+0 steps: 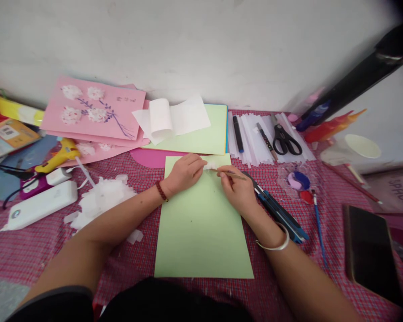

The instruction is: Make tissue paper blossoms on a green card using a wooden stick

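Note:
A light green sheet of paper lies in front of me on the checked cloth. Near its top edge, a small piece of white paper sits between my two hands. My left hand has thumb and forefinger pinched at the left end of this piece. In my right hand is a thin brownish stick, its tip at the white piece's right side. Whether the stick is a brush or a pencil does not show.
White paper scraps and a yellow glue gun lie left, below pink flower cards. White strips, black scissors and a marker lie back right. Closer on the right are a paint palette, a blue brush and a phone.

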